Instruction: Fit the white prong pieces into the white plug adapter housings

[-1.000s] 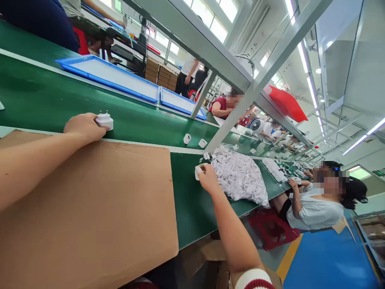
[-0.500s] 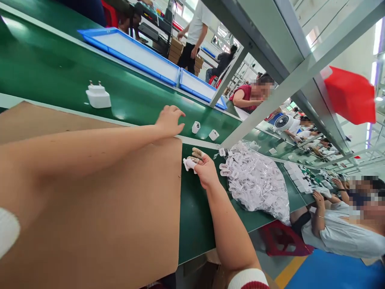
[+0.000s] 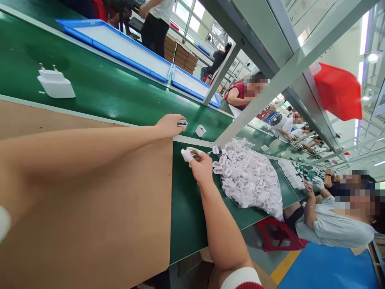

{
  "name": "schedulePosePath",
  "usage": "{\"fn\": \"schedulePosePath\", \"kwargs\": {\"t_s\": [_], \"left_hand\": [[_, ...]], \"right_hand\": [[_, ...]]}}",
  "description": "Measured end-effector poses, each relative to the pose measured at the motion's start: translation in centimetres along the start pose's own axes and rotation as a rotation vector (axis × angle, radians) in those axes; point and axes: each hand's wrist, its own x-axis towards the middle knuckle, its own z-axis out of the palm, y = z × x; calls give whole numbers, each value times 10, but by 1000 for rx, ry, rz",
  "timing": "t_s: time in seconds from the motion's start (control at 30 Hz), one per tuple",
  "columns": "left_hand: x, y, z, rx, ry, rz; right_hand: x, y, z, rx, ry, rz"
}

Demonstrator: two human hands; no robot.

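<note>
My left hand [image 3: 170,126] reaches over the green conveyor belt [image 3: 120,98], its fingers closed around a small white charger housing [image 3: 182,123] whose dark open end faces outward. A second white charger housing [image 3: 200,131] lies on the belt just right of it. My right hand [image 3: 201,166] is over the green tabletop [image 3: 189,216], thumb and fingers pinched together. White coverings show on its fingertips; what they pinch, if anything, I cannot make out. Close beside it sits a clear plastic bag [image 3: 251,178] full of small white plastic parts, with a few at its edge.
A brown cardboard sheet [image 3: 120,216] covers the table's left side. A white plug charger [image 3: 57,83] stands on the belt at left. Blue-rimmed trays [image 3: 126,46] lie beyond it. A slanted metal post [image 3: 255,92] rises behind the bag. A co-worker [image 3: 325,220] sits at right.
My left hand has closed on the nearer charger housing on the belt. My right fingers have drawn closer together. The view has shifted, and the plug charger appears farther left.
</note>
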Motion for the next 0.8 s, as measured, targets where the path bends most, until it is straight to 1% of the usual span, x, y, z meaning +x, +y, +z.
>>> {"fn": "schedulePosePath", "kwargs": {"t_s": [0.03, 0.1, 0.2, 0.27, 0.3, 0.37, 0.43, 0.5, 0.57, 0.63, 0.7, 0.8], "left_hand": [[-15, -6, -7, 4, -14, 52], [-51, -19, -22, 6, -58, 146], [-108, -38, -35, -40, -142, 238], [-140, -49, -37, -104, -194, 245], [-152, -54, -35, -150, -205, 228], [-170, -61, -31, -245, -185, 186], [-179, -67, -26, -309, -138, 169], [-181, -70, -24, -328, -112, 168], [-180, -72, -23, -347, -112, 169], [-179, -72, -24, -381, -115, 175], [-179, -72, -26, -411, -117, 191], [-180, -71, -28, -415, -118, 218]], "right_hand": [[2, 0, -1, 111, 6, 56], [5, -2, -2, 277, -21, 150], [2, -8, 1, 402, -116, 255], [-5, -12, 7, 401, -166, 264], [-9, -15, 11, 375, -168, 244], [-20, -19, 21, 276, -126, 169], [-31, -24, 32, 137, -83, 36], [-42, -28, 42, -35, -78, -169], [-50, -31, 50, -241, -105, -397], [-53, -34, 54, -444, -142, -574], [-52, -36, 54, -592, -189, -676], [-47, -37, 52, -708, -243, -729]]}}
